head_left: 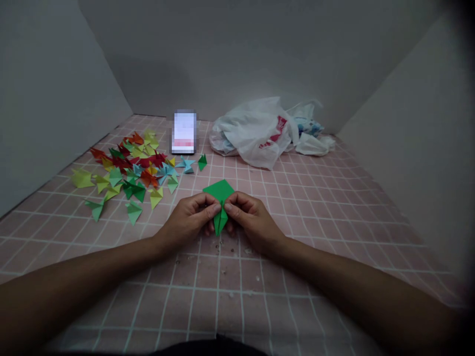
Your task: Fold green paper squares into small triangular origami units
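green folded paper [219, 190] sits pinched close at its crease, held steady by the left hand [187, 220] and right hand [252, 220], fingers narrow.

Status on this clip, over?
Left hand, right hand pinching green origami paper. Folded origami pile to the left, apart from the hands.

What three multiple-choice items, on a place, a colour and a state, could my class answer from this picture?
1. Where do the folded paper models lie relative to the left hand and right hand?
A) To the left
B) To the right
C) Beneath them

2. What colour is the paper held between the hands?
A) Red
B) Green
C) Yellow

3. What state is the white plastic bag in?
A) Folded flat
B) Hanging on the wall
C) Crumpled on the tiles

Answers:
1. A: the heap lies left of both hands.
2. B: the pinched sheet is green.
3. C: it lies in loose creases on the pink tiled surface.
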The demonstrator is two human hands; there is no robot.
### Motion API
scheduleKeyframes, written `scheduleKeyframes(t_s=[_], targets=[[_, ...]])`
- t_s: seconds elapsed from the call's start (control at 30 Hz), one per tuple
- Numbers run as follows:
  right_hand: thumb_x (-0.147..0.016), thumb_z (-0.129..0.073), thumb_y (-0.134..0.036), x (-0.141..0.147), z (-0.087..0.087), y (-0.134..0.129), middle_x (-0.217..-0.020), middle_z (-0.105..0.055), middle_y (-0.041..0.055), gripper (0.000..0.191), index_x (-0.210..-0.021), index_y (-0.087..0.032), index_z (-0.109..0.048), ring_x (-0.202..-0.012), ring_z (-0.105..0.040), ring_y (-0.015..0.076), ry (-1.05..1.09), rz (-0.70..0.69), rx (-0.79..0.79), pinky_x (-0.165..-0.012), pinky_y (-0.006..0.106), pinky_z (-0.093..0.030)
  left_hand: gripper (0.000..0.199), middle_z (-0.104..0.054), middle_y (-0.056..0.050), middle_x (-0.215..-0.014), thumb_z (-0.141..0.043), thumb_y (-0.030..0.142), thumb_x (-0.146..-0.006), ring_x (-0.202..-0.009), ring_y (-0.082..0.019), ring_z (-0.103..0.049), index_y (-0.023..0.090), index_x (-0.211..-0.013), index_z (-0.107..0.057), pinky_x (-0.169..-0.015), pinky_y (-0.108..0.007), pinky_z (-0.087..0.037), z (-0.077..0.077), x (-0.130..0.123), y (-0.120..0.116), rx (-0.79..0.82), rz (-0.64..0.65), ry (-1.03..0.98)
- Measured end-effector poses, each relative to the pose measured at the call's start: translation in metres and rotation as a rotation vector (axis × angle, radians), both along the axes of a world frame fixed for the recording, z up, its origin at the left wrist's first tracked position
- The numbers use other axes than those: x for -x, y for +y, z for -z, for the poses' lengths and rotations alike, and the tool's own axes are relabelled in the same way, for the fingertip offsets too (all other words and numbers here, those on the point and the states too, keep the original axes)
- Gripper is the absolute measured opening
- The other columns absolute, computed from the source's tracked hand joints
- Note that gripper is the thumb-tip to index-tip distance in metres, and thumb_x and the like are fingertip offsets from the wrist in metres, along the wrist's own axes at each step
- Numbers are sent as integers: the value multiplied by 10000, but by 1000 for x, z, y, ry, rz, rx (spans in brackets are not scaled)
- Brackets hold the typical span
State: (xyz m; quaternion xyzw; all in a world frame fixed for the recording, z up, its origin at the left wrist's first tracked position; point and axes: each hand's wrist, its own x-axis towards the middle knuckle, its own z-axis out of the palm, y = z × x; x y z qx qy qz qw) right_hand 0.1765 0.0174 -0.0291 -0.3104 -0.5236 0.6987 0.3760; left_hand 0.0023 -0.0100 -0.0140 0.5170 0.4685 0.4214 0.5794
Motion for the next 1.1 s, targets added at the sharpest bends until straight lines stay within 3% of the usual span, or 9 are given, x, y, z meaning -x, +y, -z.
scheduleKeyframes(t_s=[1.1], targets=[[-821,-711,-397,-2,-5,0,-566,-495,-63,286,-727,-202,-523,-465,-448,81,-129,-9,-46,-446,223,-350,251,-554,45,-615,-617,392,-894,-517,-86,-518,154,-816,-595,-502,-210,-399,-1,3,-1,-24,68,91]])
